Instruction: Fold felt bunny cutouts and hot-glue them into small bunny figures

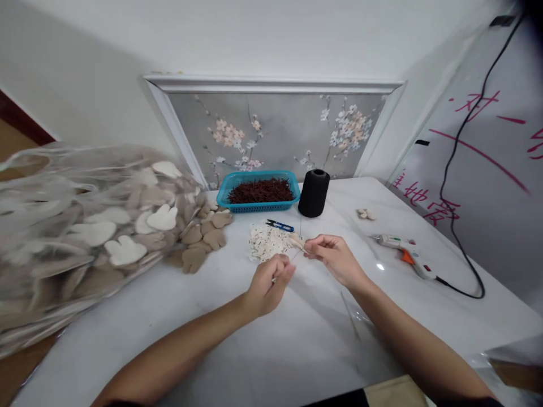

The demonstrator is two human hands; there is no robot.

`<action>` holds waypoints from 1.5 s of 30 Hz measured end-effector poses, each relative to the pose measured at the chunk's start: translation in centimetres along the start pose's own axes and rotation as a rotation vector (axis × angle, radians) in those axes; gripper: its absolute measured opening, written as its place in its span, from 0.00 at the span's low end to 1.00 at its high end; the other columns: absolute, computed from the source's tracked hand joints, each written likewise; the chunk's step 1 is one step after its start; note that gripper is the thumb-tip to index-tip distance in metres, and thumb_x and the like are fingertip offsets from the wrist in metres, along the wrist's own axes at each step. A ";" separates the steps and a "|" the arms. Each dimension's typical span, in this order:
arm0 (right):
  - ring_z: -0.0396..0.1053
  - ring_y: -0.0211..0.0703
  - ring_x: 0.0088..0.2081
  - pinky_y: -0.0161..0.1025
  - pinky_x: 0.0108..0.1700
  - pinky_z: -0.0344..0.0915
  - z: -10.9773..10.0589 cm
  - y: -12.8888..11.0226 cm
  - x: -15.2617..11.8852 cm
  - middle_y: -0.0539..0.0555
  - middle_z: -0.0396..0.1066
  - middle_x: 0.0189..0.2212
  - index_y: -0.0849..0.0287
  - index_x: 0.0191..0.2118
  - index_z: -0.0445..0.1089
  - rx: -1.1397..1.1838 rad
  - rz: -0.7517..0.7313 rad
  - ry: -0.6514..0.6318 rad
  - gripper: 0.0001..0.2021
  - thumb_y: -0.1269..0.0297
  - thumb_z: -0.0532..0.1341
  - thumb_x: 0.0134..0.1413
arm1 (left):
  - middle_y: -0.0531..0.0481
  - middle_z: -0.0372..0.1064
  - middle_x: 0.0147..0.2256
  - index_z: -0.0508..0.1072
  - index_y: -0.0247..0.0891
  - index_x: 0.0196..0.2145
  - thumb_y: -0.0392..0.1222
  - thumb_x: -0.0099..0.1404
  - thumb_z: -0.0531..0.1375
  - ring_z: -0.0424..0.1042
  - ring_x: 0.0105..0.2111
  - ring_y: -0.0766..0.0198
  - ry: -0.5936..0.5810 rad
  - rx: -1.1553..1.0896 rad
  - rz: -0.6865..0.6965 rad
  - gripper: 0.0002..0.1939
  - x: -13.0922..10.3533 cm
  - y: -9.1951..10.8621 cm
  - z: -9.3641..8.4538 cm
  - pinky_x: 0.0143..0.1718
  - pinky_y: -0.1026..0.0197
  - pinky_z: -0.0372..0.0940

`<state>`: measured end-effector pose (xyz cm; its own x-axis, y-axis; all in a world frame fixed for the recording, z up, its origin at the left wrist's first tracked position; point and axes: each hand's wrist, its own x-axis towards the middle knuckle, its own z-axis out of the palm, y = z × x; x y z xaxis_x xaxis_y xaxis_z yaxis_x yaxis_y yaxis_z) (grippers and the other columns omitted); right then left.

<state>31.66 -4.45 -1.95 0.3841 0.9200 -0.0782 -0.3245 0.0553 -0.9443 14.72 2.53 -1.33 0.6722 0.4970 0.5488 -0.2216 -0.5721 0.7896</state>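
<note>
Works at a white table [203, 356] before a flowered panel [280, 121]. Pinches a pale piece [297, 243] in the right hand [335, 259], in front of the black cone [313, 196], and thread [298, 253] in the left hand [268, 285], apparently for tautness. Has snips [285, 227] left of the cone, probably for quick reach, and a glue gun [392, 242] well right.

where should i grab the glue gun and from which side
Probably by its white handle, from the near right: the glue gun lies on its side, nozzle pointing left, away from that approach. Mind the black cord leaving the handle's end.
</note>
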 end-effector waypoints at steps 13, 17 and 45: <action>0.69 0.38 0.32 0.38 0.38 0.65 -0.2 1.5 -0.7 0.50 0.72 0.29 0.57 0.26 0.72 -0.118 -0.176 -0.066 0.06 0.62 0.68 0.43 | 0.58 0.44 0.16 0.70 0.33 0.30 0.59 0.58 0.54 0.44 0.18 0.76 -0.306 -0.067 -0.756 0.23 1.5 -1.1 0.1 0.20 0.68 0.39; 0.70 0.40 0.34 0.40 0.41 0.68 -0.2 1.7 -0.9 0.51 0.74 0.32 0.57 0.29 0.74 -0.158 -0.106 -0.045 0.09 0.62 0.70 0.39 | 0.56 0.46 0.19 0.59 0.34 0.22 0.57 0.62 0.50 0.48 0.20 0.75 -0.226 0.059 -0.645 0.22 1.0 -1.0 0.2 0.23 0.69 0.44; 0.71 0.41 0.41 0.39 0.44 0.67 0.2 1.8 -2.7 0.52 0.73 0.40 0.56 0.37 0.75 -0.702 -0.472 -0.277 0.07 0.69 0.61 0.54 | 0.52 0.60 0.30 0.65 0.35 0.30 0.35 0.66 0.49 0.60 0.28 0.75 -0.360 0.642 0.282 0.09 1.1 -1.8 -1.6 0.29 0.71 0.56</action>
<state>29.82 -6.78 -3.35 0.0911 0.9273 0.3631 0.4541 0.2859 -0.8439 14.71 5.15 -1.76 0.8628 0.0978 0.4960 -0.0405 -0.9646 0.2606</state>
